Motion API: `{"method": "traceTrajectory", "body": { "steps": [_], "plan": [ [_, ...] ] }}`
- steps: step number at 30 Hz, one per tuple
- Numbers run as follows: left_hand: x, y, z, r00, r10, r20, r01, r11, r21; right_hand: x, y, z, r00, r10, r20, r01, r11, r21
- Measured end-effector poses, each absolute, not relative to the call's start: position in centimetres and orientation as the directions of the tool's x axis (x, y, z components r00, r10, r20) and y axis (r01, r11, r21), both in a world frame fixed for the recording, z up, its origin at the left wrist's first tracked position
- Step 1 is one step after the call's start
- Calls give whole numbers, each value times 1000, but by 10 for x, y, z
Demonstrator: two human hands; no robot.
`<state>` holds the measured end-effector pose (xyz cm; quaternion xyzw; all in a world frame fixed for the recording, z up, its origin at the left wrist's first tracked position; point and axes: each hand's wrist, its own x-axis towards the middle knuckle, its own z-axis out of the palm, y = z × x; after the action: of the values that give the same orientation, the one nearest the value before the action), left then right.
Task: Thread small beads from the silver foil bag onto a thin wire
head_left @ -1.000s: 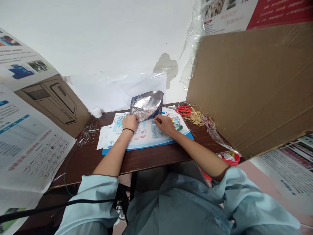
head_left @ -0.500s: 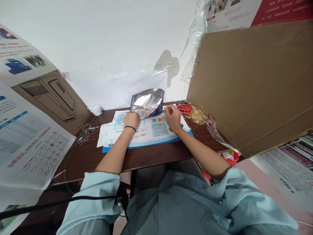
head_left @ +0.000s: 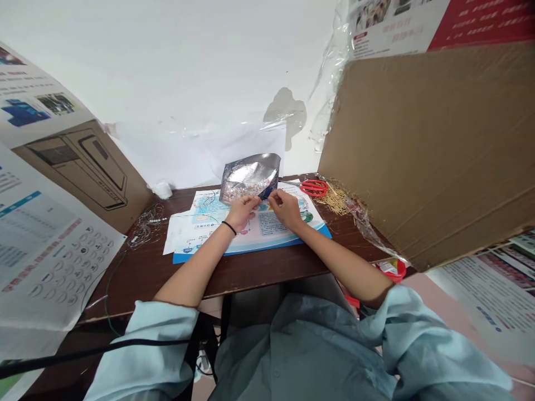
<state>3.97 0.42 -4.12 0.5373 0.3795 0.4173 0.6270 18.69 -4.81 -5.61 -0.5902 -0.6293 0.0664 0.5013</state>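
My left hand (head_left: 243, 213) and my right hand (head_left: 286, 209) face each other a short gap apart, just in front of an open silver bag (head_left: 249, 171) with many small coloured beads (head_left: 242, 192) in it. Fingers and thumb of each hand are pinched together; whatever lies between them is too small to see. A thin thread (head_left: 188, 215) runs over the printed sheets (head_left: 276, 225) toward my left hand. At its far left end are a few pale beads (head_left: 157, 220) beside a tangle of clear thread (head_left: 144, 228).
Red-handled scissors (head_left: 314, 188) lie right of the bag, by a pile of thin golden sticks (head_left: 336, 197) and crumpled clear plastic (head_left: 363, 220). Cardboard walls (head_left: 430, 150) flank the brown table (head_left: 259, 275). White tissue (head_left: 162, 189) sits at the back left.
My left hand has moved right, away from the bag's left front. My right hand has come left and a little down, so the two are now close together.
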Motion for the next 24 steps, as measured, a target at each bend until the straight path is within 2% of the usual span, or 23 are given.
{"method": "traceTrajectory", "body": {
  "steps": [2, 5, 17, 24],
  "plan": [
    [42, 1, -44, 420, 905, -72, -197, 168, 966, 187, -48, -57, 186, 819, 543, 688, 286, -667],
    [41, 0, -45, 446, 890, -93, -242, 220, 945, 188, -48, -57, 174, 831, 528, 705, 270, -656],
    [37, 5, -53, 501, 865, -4, -255, 152, 955, 188, -48, -59, 140, 783, 605, 668, 376, -642],
    [38, 9, -56, 480, 877, -26, -286, 184, 940, 186, -48, -58, 123, 774, 621, 690, 383, -614]
  ]
}}
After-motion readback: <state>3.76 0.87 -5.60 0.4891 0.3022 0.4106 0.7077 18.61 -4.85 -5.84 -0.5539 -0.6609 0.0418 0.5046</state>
